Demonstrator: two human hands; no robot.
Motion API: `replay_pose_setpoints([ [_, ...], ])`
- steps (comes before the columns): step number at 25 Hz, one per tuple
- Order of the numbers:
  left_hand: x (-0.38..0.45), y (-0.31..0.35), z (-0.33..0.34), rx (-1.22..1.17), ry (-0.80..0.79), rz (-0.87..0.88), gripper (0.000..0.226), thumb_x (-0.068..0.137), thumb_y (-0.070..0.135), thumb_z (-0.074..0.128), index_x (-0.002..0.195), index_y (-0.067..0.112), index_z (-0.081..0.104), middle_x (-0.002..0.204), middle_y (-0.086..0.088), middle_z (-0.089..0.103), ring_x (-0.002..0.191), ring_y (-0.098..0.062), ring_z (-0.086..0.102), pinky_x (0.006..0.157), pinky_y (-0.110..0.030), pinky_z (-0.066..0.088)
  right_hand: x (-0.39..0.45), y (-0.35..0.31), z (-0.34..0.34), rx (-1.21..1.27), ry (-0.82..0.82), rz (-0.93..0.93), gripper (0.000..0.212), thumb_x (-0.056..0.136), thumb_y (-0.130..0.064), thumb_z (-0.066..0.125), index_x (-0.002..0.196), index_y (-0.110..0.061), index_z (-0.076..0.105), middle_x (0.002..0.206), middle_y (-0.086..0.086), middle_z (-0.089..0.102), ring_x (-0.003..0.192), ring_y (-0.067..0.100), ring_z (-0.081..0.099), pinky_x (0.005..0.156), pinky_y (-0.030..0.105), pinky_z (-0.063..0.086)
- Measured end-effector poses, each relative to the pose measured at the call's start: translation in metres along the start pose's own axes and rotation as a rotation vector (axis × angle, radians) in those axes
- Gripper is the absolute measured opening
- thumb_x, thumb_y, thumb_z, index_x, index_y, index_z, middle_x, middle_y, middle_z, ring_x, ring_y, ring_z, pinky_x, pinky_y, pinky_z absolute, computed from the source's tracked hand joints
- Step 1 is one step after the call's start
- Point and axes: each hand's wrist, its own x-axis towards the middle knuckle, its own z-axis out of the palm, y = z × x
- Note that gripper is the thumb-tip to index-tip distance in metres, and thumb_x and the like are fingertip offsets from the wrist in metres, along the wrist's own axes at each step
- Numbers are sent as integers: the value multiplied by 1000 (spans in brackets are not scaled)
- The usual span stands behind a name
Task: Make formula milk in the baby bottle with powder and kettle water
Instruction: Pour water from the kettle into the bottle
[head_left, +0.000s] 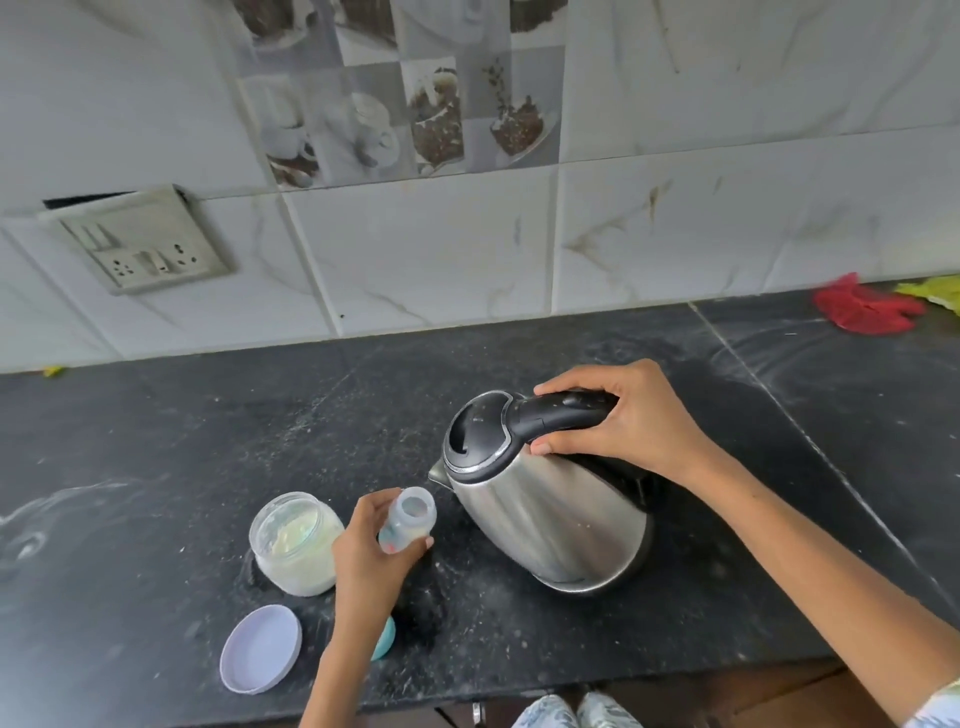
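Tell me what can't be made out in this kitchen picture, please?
All in the head view:
- Water level in the kettle: its closed lid and steel wall hide it.
- Contents of the baby bottle: too blurred, and the left hand covers its lower part.
- The teal item on the counter: mostly behind the left wrist.
- The yellow thing beside the red cloth: cut off by the right edge.

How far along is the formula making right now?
Done: the powder jar is open, its lid on the counter. In hand: the left hand holds the open baby bottle; the right hand tilts the kettle, spout beside it. Left: pouring, capping, mixing.
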Motion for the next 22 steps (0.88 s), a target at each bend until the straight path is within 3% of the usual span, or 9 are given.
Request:
replay_pose_setpoints([
  [5, -1, 4, -3, 19, -22, 27, 54, 63, 2, 83, 106, 22, 58, 99, 17, 66, 93, 3, 60, 69, -5, 45, 9, -17, 2, -118, -117, -20, 47, 54, -42, 91, 95, -25, 77, 86, -17, 75, 81, -2, 69, 78, 24, 53],
  [15, 1, -1, -9, 128, -91, 86, 54, 64, 3, 80, 106, 27, 58, 94, 18, 67, 86, 0, 63, 69, -9, 47, 23, -36, 17, -239, -205, 16, 45, 54, -50, 88, 90, -27, 75, 73, -13, 73, 68, 11, 68, 70, 39, 53],
  [22, 5, -13, -11, 164, -108, 90, 55, 62, 4, 82, 109, 20, 60, 96, 11, 69, 86, -7, 64, 70, -10, 46, 27, -47, 23, -270, -260, 49, 42, 56, -46, 89, 90, -27, 75, 75, -15, 72, 69, 5, 65, 71, 31, 51],
])
